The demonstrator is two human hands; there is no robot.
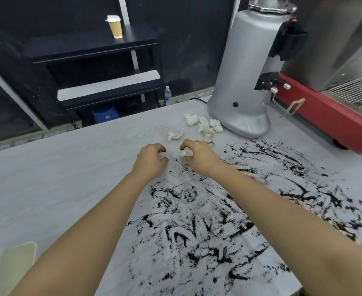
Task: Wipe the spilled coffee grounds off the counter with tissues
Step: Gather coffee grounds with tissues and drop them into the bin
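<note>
Dark coffee grounds (207, 227) lie smeared in streaks over the right half of the grey counter (58, 178). My left hand (151, 159) is curled round a small white tissue wad, mostly hidden under its fingers. My right hand (197, 153) grips another crumpled tissue (186, 152); both hands sit close together at the far edge of the spill. Several used tissue wads (205, 124) lie beyond my hands, one loose tissue (174, 134) nearest them.
A silver coffee grinder (246, 82) stands at the back right of the counter, next to a red espresso machine (333, 116). A black shelf (94, 67) with a paper cup (115, 26) stands behind the counter. A pale object (15, 265) lies at the near left.
</note>
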